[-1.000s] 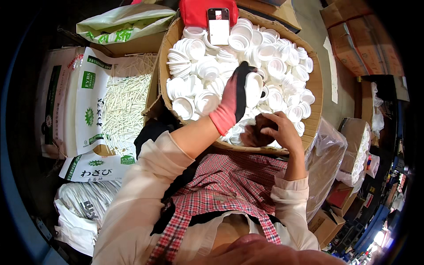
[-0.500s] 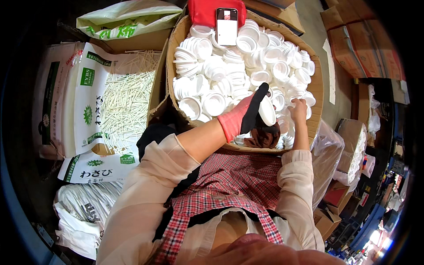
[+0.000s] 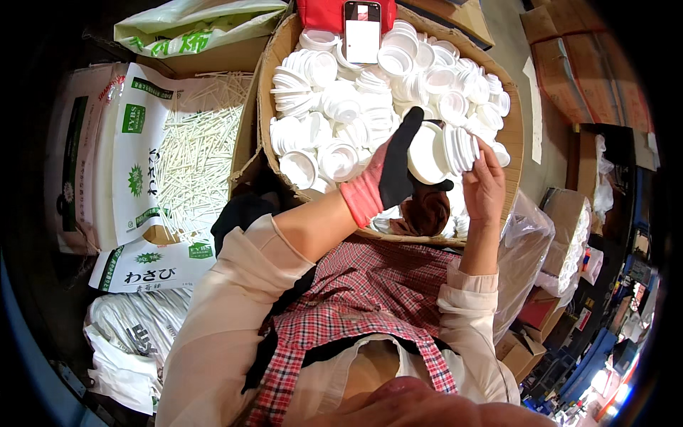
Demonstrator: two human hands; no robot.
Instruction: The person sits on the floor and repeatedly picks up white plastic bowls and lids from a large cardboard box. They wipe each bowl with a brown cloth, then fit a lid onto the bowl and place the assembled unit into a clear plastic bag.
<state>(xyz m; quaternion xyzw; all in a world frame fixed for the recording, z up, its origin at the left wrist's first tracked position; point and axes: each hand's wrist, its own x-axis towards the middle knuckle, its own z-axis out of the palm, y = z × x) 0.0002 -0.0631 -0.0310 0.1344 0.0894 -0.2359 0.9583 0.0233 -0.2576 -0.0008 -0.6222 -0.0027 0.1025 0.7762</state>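
**Both hands on a row of white lids above the carton**

The left hand (image 3: pixel 395 167), in a black glove with a red cuff, is raised over the near part of a large cardboard carton (image 3: pixel 265 85). Its fingers (image 3: pixel 411 124) are closed around one end of a short stack of white lids (image 3: pixel 445 151), with one gloved finger pointing up along the flat face of the end lid. The bare right hand (image 3: pixel 485 186) meets the stack from the other side; its fingers are curled and pressed against the edges of the lids, so the stack is clamped between the two hands, held on edge just above the carton's contents.

The carton is filled with loose white lids and small round cups (image 3: pixel 334 107), some nested in short rows, some lying singly. At its far rim a phone (image 3: pixel 362 30) lies with the screen up, resting against a red pouch (image 3: pixel 324 13). A brown cloth (image 3: pixel 425 212) sits inside the near wall of the carton, just under the hands.

To the person's left an open box holds a loose heap of pale thin sticks (image 3: pixel 196 153), with white and green printed bags (image 3: pixel 135 164) beside it. A clear plastic bag (image 3: pixel 523 245) hangs near the right elbow, close to stacked cardboard boxes (image 3: pixel 569 50).
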